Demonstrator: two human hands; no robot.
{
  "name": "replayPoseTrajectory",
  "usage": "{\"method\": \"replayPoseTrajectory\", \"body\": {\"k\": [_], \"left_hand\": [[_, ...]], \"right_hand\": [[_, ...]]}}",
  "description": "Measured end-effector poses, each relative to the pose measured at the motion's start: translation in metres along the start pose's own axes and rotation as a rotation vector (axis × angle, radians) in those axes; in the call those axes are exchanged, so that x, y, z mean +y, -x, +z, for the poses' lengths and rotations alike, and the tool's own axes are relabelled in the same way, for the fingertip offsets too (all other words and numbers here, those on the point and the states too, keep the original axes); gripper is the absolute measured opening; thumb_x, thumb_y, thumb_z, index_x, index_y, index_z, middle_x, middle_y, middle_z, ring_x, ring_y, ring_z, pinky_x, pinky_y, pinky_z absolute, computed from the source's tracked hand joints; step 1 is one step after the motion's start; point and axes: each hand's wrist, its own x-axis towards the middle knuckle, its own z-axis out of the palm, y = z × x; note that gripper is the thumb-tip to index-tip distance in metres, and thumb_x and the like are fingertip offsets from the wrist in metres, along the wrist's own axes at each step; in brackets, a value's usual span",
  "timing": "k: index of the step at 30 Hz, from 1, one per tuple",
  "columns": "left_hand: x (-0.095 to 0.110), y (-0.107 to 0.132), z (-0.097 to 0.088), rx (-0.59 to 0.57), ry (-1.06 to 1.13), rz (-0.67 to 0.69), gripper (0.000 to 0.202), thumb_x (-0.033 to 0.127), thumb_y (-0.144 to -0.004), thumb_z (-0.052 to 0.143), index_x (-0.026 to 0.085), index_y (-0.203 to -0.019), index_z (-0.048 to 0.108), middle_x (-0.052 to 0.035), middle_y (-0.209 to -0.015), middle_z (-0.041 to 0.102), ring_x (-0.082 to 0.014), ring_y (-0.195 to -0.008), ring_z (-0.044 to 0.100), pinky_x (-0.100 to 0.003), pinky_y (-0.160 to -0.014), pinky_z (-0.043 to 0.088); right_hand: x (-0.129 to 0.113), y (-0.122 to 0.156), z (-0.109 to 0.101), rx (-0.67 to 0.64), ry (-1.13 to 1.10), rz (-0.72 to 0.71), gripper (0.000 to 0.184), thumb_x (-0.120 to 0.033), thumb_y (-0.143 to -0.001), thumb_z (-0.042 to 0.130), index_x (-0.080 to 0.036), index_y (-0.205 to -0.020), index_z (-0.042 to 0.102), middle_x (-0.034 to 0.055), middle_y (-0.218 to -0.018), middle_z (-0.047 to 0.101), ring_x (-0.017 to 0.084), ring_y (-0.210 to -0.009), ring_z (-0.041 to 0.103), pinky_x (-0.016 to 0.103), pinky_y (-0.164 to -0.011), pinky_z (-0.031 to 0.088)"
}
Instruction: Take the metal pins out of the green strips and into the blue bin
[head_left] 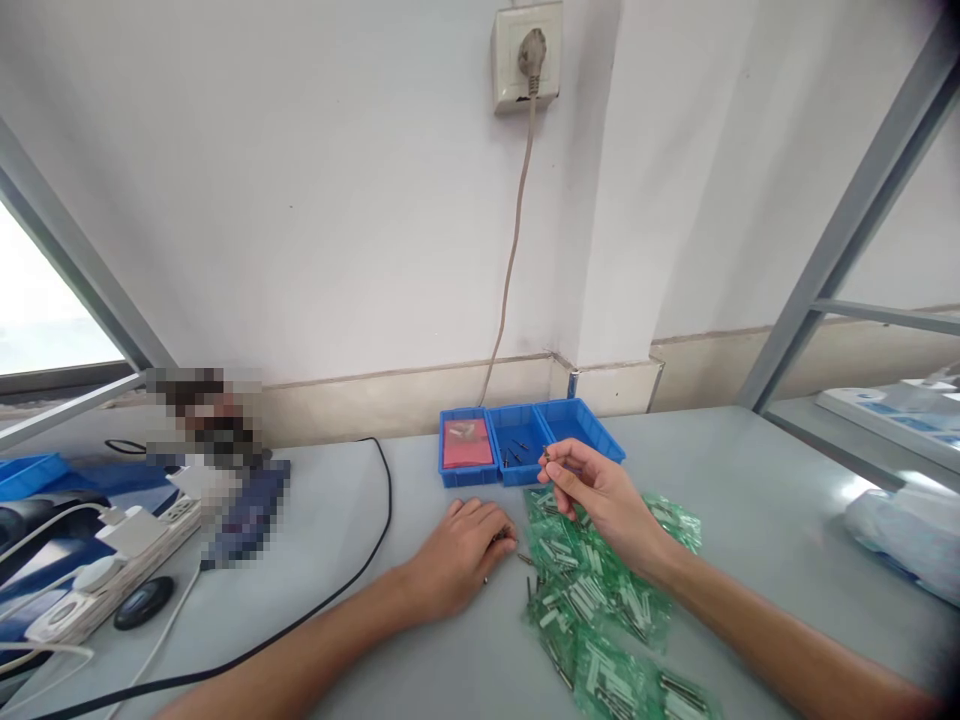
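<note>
My right hand (592, 495) is raised just in front of the blue bins, its thumb and forefinger pinching a small dark metal pin (547, 455). My left hand (466, 553) rests on the table with its fingers curled; bits of metal peek out at its edge, but what lies inside is mostly hidden. Loose metal pins (525, 558) lie beside it. Under and in front of my right hand spread green plastic bags (577, 590) with several slim metal pieces and white labels. A few dark pins (514, 455) sit in the middle blue bin (517, 415).
Left of it, another blue bin (469, 478) holds a pink sheet; a further blue bin (581, 420) adjoins on the right. A black cable (360, 570) crosses the table. At left are a power strip (142, 550) and black mouse (144, 602); a plastic-wrapped bundle (907, 535) lies right.
</note>
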Motion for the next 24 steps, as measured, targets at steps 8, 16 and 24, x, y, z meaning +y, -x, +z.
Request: {"method": "replayPoseTrajectory", "body": {"k": [8, 16, 24], "left_hand": [[0.003, 0.000, -0.004, -0.007, 0.025, 0.004, 0.017, 0.026, -0.114, 0.048, 0.021, -0.103, 0.061, -0.0035, -0.109, 0.072, -0.0221, -0.098, 0.062, -0.036, -0.088, 0.042], [-0.002, 0.001, 0.001, 0.023, 0.004, 0.027, 0.025, 0.031, -0.115, 0.044, 0.020, -0.104, 0.063, -0.0053, -0.106, 0.072, -0.0217, -0.096, 0.062, -0.036, -0.087, 0.045], [-0.005, 0.002, 0.003, 0.025, -0.004, 0.024, 0.025, 0.031, -0.116, 0.043, 0.021, -0.105, 0.063, -0.0046, -0.106, 0.072, -0.0217, -0.096, 0.062, -0.036, -0.087, 0.045]], "right_hand": [[-0.004, 0.003, 0.000, 0.001, 0.053, -0.028, 0.036, -0.054, -0.087, 0.083, -0.024, -0.093, 0.065, -0.0024, -0.076, 0.059, 0.015, -0.061, 0.058, 0.029, -0.055, 0.043], [-0.008, 0.006, 0.001, -0.115, -0.245, 0.122, 0.033, -0.055, -0.094, 0.077, -0.023, -0.099, 0.068, 0.0006, -0.086, 0.064, 0.010, -0.056, 0.045, 0.027, -0.054, 0.032], [-0.015, 0.006, 0.001, -0.165, -0.413, 0.173, 0.029, -0.046, -0.090, 0.083, -0.022, -0.091, 0.067, -0.0018, -0.079, 0.052, 0.010, -0.057, 0.034, 0.028, -0.056, 0.033]]}}
